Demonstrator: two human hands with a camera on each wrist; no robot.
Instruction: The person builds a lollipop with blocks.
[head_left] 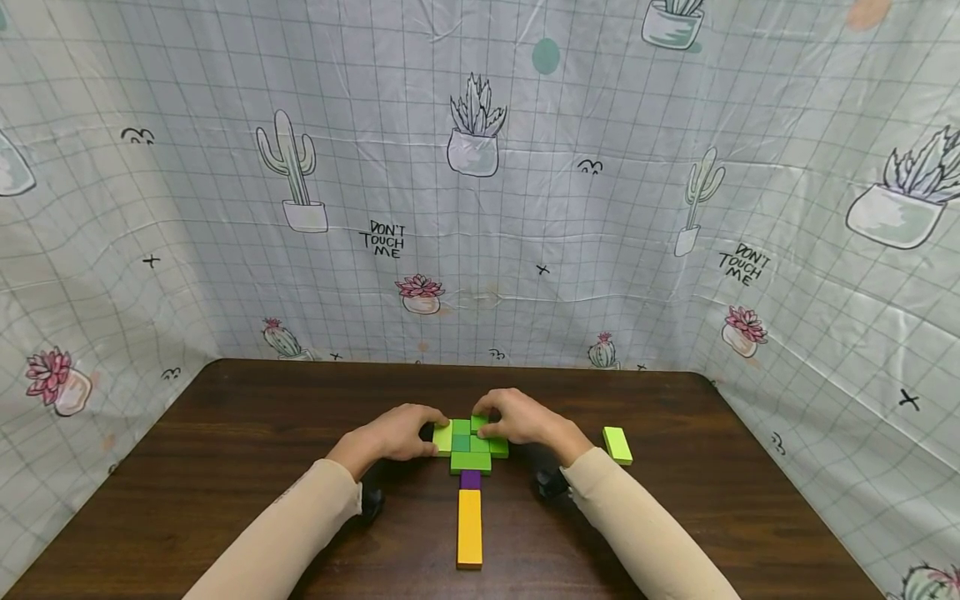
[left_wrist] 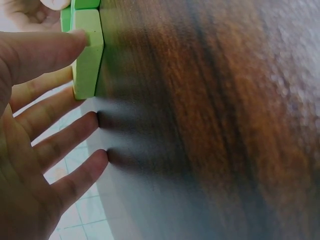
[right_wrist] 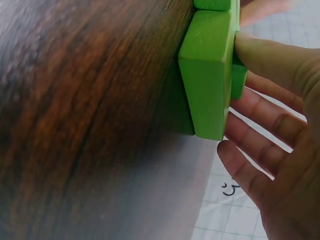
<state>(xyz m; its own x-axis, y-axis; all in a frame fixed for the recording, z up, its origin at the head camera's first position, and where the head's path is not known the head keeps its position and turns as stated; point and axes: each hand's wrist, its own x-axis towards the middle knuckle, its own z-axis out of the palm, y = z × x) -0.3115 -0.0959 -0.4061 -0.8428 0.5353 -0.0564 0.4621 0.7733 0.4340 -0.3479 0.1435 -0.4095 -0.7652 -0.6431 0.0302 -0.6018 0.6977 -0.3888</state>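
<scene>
On the brown table, several green blocks lie flat against each other. The left hand (head_left: 397,432) pinches the light green block (head_left: 442,442) at their left end; in the left wrist view its thumb (left_wrist: 55,52) lies on that block and the last two fingertips touch the table. At the back of the group, the right hand (head_left: 519,417) holds a green block (head_left: 478,424) between thumb and forefinger. The right wrist view has this darker block (right_wrist: 239,82) partly hidden behind a larger green block (right_wrist: 205,75), the other fingers spread beside it.
Below the green group, a small purple block (head_left: 470,480) meets a long yellow-orange block (head_left: 469,529), in line towards the front. A lone light green block (head_left: 617,446) lies off to the right. A patterned cloth (head_left: 480,233) hangs behind and around the table (head_left: 247,433).
</scene>
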